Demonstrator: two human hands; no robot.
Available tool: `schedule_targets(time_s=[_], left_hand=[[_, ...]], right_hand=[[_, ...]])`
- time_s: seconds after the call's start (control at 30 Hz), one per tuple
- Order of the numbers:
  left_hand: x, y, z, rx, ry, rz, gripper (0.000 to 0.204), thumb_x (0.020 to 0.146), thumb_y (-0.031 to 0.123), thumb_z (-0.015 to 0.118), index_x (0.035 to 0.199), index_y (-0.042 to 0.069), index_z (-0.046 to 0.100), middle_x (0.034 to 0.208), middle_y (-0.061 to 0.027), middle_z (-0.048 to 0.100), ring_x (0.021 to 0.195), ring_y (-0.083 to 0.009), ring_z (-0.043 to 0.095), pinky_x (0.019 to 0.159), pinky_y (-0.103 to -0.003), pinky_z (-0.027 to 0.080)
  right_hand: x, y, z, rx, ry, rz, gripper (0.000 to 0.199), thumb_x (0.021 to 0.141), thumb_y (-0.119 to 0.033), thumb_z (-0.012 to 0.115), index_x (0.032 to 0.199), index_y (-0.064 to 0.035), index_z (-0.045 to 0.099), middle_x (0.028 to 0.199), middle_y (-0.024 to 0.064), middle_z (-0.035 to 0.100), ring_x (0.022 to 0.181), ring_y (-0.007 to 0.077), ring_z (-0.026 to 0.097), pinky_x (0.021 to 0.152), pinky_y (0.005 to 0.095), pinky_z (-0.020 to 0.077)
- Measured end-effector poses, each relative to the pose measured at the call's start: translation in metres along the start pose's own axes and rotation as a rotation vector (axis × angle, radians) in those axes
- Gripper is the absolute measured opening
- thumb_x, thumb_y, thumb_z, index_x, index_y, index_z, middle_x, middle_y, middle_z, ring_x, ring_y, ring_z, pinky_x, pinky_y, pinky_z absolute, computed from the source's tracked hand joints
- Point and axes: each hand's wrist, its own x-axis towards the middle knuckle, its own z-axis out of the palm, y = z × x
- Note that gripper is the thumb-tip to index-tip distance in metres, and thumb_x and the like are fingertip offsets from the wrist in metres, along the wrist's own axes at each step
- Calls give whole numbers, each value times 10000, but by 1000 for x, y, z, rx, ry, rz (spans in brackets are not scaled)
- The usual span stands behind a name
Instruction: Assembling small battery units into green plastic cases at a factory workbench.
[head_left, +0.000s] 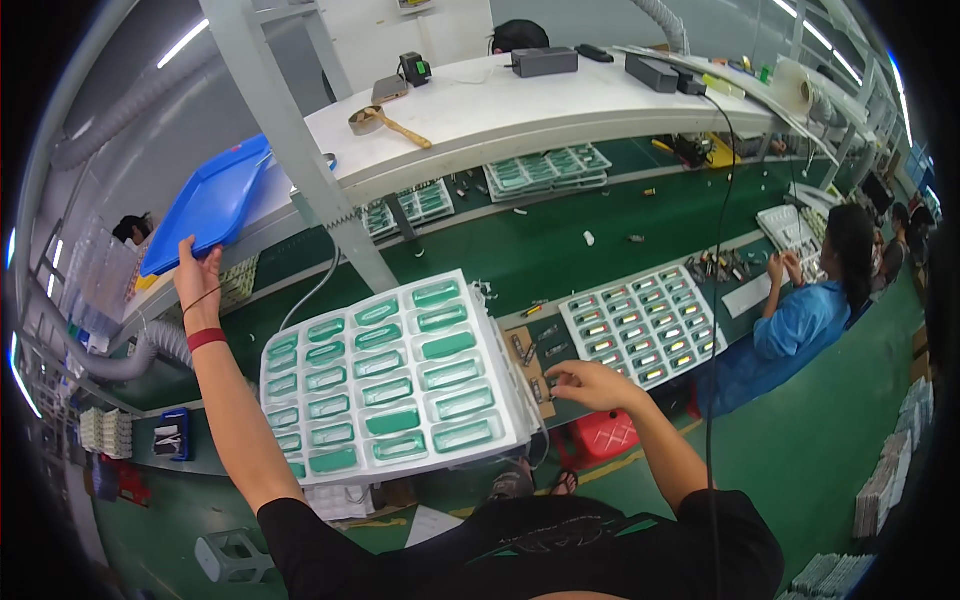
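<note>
My left hand point(200, 275) is raised at the left and grips the near edge of a blue plastic tray point(205, 200), which tilts beside the white shelf. My right hand point(595, 385) hovers palm down at the bench edge, fingers slightly curled and apart. Just beside its fingertips, several small metal-ended parts point(528, 350) lie on a brown board. Between my arms rests a stack of white moulded trays point(408, 375) with rectangular pockets showing green. To the right of it, another white tray point(645, 325) holds small coloured cylindrical pieces in its pockets.
A grey post point(300, 150) rises between my left arm and the green conveyor belt point(540, 240). On the white shelf point(460, 125) are a tape roll point(366, 121) and black power adapters. A dark cable point(715, 300) hangs at right, near a co-worker in blue point(800, 315). A red stool point(603, 435) stands below.
</note>
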Motion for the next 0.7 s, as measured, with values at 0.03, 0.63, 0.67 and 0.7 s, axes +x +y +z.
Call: schedule_targets(time_s=[0.03,0.63,0.67,0.7], left_hand=[[2,3,2,-14,-9,7,288,895,180,660,1052,-35,551,968,-121,647,774,-236,681,648,-266,586],[70,3,-20,-54,-123,50,290,938,215,641,1102,-15,577,1069,-96,652,864,-191,646,738,-259,545],[80,-6,-25,-65,-126,40,296,938,219,642,1107,-14,574,1072,-96,651,869,-189,642,736,-258,540],[85,-12,-33,-72,-116,38,302,937,223,642,1112,-12,572,1075,-95,650,874,-187,639,734,-256,534]], right_hand=[[-4,8,6,-16,19,43,462,903,-308,656,1246,-4,604,930,154,695,863,281,677,771,368,517],[39,30,69,1,182,173,305,960,-182,512,1208,-57,639,752,170,676,672,260,683,653,371,526],[43,30,70,-38,198,180,313,961,-177,501,1219,-58,632,756,171,676,681,260,684,660,373,527],[45,31,72,-26,228,183,320,956,-167,498,1226,-55,626,766,171,677,686,262,683,665,373,528]])
